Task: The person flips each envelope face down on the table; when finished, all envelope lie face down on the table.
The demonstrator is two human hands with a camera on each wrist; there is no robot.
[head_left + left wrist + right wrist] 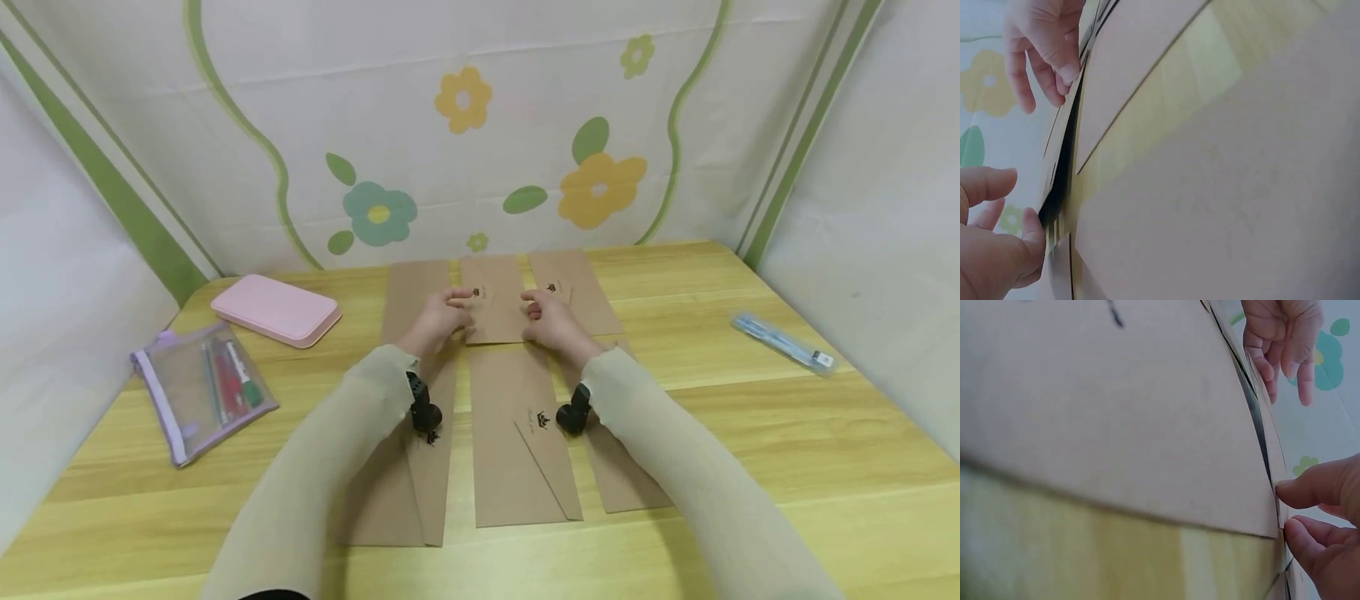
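Note:
Brown paper envelopes lie in two rows of three. The back middle envelope (pixel 495 315) bears a small black crown print, and both hands are at its side edges. My left hand (pixel 437 318) holds its left edge, thumb at the near corner and index finger stretched over the top. At the right edge, my right hand (pixel 557 323) grips with thumb and bent fingers; the right wrist view shows that thumb (pixel 1310 487) at the corner. A dark gap shows under the near edge in the left wrist view. The front middle envelope (pixel 513 467) lies just nearer, flap to the right.
A pink case (pixel 276 308) and a mesh pencil pouch (pixel 191 383) with several pens lie at left. Far right is a slim clear packet (pixel 780 340) of blue items. The back right envelope (pixel 588 300) and front left envelope (pixel 382 508) flank the arms. A flowered cloth (pixel 465 167) hangs behind.

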